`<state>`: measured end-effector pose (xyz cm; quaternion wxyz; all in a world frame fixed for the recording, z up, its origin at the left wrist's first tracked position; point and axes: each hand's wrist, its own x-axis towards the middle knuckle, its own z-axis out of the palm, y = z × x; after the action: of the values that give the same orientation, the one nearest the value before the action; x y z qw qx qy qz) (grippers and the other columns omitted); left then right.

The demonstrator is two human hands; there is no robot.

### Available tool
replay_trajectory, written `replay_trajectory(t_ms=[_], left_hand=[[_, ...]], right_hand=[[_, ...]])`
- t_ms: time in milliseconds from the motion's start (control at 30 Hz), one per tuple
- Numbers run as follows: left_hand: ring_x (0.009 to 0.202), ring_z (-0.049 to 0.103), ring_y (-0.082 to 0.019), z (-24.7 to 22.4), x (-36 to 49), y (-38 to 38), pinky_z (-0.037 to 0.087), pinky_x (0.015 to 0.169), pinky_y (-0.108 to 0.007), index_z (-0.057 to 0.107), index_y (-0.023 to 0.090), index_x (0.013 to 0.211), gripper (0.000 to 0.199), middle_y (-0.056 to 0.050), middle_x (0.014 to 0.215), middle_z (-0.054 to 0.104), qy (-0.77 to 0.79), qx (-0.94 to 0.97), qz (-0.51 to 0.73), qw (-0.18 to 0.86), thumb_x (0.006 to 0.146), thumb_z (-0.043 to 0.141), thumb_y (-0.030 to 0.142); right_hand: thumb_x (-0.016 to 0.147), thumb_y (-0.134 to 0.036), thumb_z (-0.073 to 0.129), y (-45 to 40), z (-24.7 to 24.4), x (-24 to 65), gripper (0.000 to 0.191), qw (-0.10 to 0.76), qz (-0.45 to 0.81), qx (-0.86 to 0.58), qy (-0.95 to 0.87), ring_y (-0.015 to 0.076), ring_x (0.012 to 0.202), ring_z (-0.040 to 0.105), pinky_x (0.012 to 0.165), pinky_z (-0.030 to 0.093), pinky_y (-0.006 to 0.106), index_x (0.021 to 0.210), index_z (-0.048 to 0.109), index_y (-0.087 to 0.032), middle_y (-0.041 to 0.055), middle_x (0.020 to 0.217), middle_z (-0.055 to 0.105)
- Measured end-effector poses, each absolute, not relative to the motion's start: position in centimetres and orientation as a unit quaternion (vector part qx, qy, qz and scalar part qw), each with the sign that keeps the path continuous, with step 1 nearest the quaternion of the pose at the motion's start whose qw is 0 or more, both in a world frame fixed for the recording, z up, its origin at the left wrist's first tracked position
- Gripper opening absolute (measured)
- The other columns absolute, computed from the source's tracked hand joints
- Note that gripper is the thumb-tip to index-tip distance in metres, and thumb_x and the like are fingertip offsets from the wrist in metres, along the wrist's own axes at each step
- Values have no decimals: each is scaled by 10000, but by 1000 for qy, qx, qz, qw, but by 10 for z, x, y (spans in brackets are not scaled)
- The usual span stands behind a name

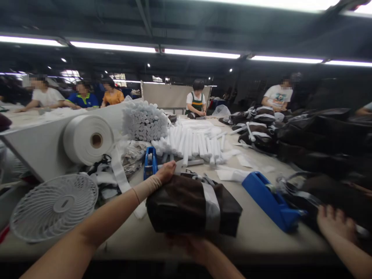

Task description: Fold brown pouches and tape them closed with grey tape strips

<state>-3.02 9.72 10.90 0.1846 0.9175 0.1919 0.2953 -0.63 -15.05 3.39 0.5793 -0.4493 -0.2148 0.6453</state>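
Observation:
A dark brown bag point(180, 205) with a white band point(211, 205) around it is in front of me, over the table's near edge. My left hand point(166, 172), a beige sleeve on its wrist, is closed at the bag's back left corner; a whitish strip point(179, 167) shows at its fingertips. Beneath the bag, my right hand point(200, 250) holds it from below, its fingers mostly hidden in shadow and blur. A blue tape dispenser point(150, 162) stands just behind my left hand. Another blue tape dispenser point(270, 199) lies to the right of the bag.
White foam tubes point(192, 143) are heaped behind the bag. A white roll point(87, 139) and a fan point(55, 207) stand left. At right, another person's hand point(337, 224) rests by dark bags point(319, 135). Several people work around the table point(232, 244).

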Motion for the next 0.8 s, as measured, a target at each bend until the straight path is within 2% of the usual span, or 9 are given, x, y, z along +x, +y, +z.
replay_trajectory(t_ms=[100, 200, 333, 467, 533, 600, 667, 733, 800], left_hand=[[726, 582, -174, 88, -44, 107, 484, 781, -308, 577, 156, 765, 250, -49, 757, 612, 170, 920, 297, 190, 941, 416, 233], [849, 629, -210, 78, -57, 108, 505, 849, -346, 639, 161, 793, 250, -74, 889, 667, 141, 920, 310, 193, 918, 465, 291], [1021, 638, -222, 86, -72, 97, 491, 969, -376, 706, 167, 933, 286, -94, 1066, 696, 88, 913, 339, 210, 922, 482, 346], [955, 684, -189, 95, -92, 79, 544, 900, -312, 725, 169, 984, 269, -74, 1037, 727, 47, 905, 347, 242, 918, 540, 353], [933, 698, -183, 96, -102, 69, 555, 884, -295, 734, 175, 964, 241, -62, 1009, 740, 37, 908, 341, 239, 912, 566, 340], [929, 705, -182, 92, -111, 57, 557, 887, -292, 736, 184, 962, 222, -53, 1013, 745, 50, 923, 322, 203, 919, 557, 307], [951, 703, -190, 85, -117, 45, 561, 888, -302, 729, 188, 991, 222, -56, 1057, 738, 74, 943, 298, 131, 928, 527, 253], [1002, 692, -211, 74, -120, 34, 561, 899, -328, 718, 170, 1021, 242, -76, 1110, 724, 81, 952, 290, 50, 929, 495, 188], [1068, 671, -231, 62, -123, 25, 550, 935, -356, 705, 136, 1043, 266, -100, 1147, 710, 67, 950, 306, -10, 930, 465, 140]], right_hand=[[659, -337, 805, -175, 17, -30, 369, 585, 674, -431, -137, 218, 788, 702, 795, 533, 354, 885, 678, -74, 145, 857, 727], [637, -423, 810, -199, 17, -40, 456, 571, 666, -458, -142, 228, 717, 708, 703, 533, 338, 865, 665, -56, 184, 850, 728], [627, -527, 804, -210, 20, -47, 524, 570, 609, -524, -175, 234, 653, 702, 637, 539, 340, 869, 637, -92, 134, 770, 724], [613, -606, 786, -204, 20, -50, 545, 579, 575, -535, -218, 191, 565, 652, 544, 513, 298, 812, 619, -128, 70, 670, 681], [684, -617, 730, -202, 23, -49, 503, 578, 534, -555, -270, 161, 545, 610, 537, 502, 293, 801, 628, -138, 55, 657, 650], [776, -546, 675, -201, 28, -47, 395, 574, 416, -608, -358, 167, 650, 606, 618, 517, 317, 780, 651, -152, 69, 759, 631], [841, -418, 634, -202, 34, -45, 269, 555, 235, -655, -455, 187, 805, 601, 753, 517, 349, 750, 665, -167, 102, 943, 606], [865, -304, 613, -203, 40, -42, 180, 517, 65, -664, -537, 205, 915, 581, 848, 495, 377, 745, 667, -181, 125, 1138, 572], [870, -237, 608, -201, 44, -40, 133, 464, -48, -643, -607, 243, 1045, 559, 922, 462, 421, 757, 662, -190, 121, 1299, 537]])
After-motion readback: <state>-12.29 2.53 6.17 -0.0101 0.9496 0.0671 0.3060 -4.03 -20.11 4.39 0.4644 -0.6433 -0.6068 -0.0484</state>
